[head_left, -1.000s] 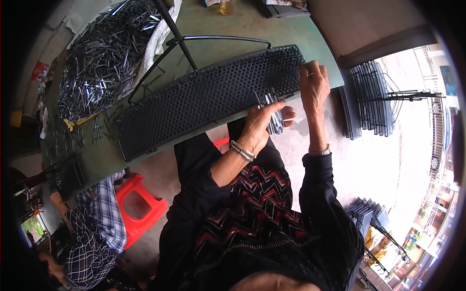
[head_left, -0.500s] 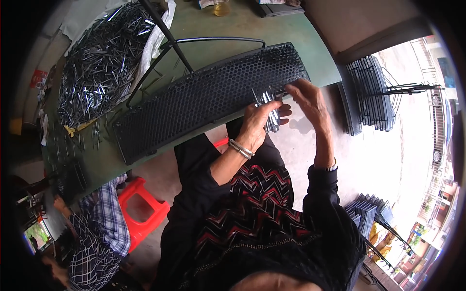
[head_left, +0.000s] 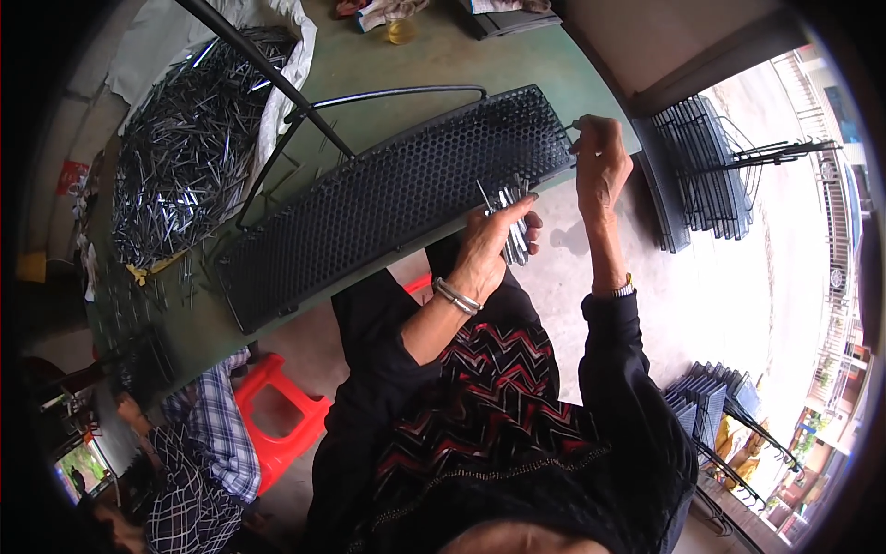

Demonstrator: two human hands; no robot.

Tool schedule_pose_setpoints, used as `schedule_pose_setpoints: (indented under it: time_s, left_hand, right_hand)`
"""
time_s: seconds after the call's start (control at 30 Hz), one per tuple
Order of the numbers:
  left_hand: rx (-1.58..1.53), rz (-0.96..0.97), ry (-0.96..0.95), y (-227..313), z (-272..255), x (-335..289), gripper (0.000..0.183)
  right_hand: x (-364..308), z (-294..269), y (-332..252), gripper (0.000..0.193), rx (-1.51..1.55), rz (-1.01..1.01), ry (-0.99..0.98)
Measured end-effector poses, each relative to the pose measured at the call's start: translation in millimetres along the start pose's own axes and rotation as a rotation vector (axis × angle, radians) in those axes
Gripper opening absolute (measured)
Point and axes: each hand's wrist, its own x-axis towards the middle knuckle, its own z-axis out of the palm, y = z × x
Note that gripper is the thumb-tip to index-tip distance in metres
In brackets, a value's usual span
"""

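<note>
A long black panel with a honeycomb mesh (head_left: pixel 388 189) lies slanted along the near edge of the green table, with a black rod frame rising behind it. My left hand (head_left: pixel 482 247) is closed round a bundle of thin shiny metal strips (head_left: pixel 510 222), just in front of the panel's near edge. At the panel's right end, my right hand (head_left: pixel 604 164) is closed in a pinch beside the short edge. A thin strip seems to stick out from its fingertips toward the panel; the fingers partly hide it.
A white sack (head_left: pixel 293 78) heaped with loose metal strips (head_left: pixel 189 148) stands at the back left. A glass of yellow liquid (head_left: pixel 401 32) is at the far side. Stacked black mesh racks (head_left: pixel 706 171) stand right. A red stool (head_left: pixel 277 411) and a person in checked clothes (head_left: pixel 208 452) are left.
My right hand has moved up and away from the bundle to the panel's right end, its fingers now curled in. My left hand still holds the strips in nearly the same place.
</note>
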Motion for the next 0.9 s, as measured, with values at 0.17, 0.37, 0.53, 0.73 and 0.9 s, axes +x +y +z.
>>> schedule_pose_setpoints:
  time_s: [0.17,0.37,0.53,0.73,0.9]
  left_hand:
    - [0.032,0.029,-0.045,0.0,-5.1,1.7,0.018]
    - [0.036,0.022,-0.048,2.1,-4.3,-0.2,0.014]
    - [0.052,0.025,-0.020,1.5,-3.0,-1.2,0.015]
    - [0.049,0.083,-0.011,-3.0,-0.8,-0.4,0.019]
    - [-0.100,-0.019,-0.001,0.5,5.1,-0.8,0.019]
  right_hand:
    - [-6.4,14.7,19.7,0.007,-0.153,-0.073,-0.013]
    - [-9.6,11.3,-4.3,0.012,-0.434,-0.012,-0.137]
    - [-15.3,-25.4,-26.3,0.017,-0.022,0.135,-0.497]
    - [-25.2,-35.5,-40.5,0.014,0.114,0.239,-0.754]
    - [-13.4,-28.0,-25.4,0.007,-0.067,0.063,-0.173]
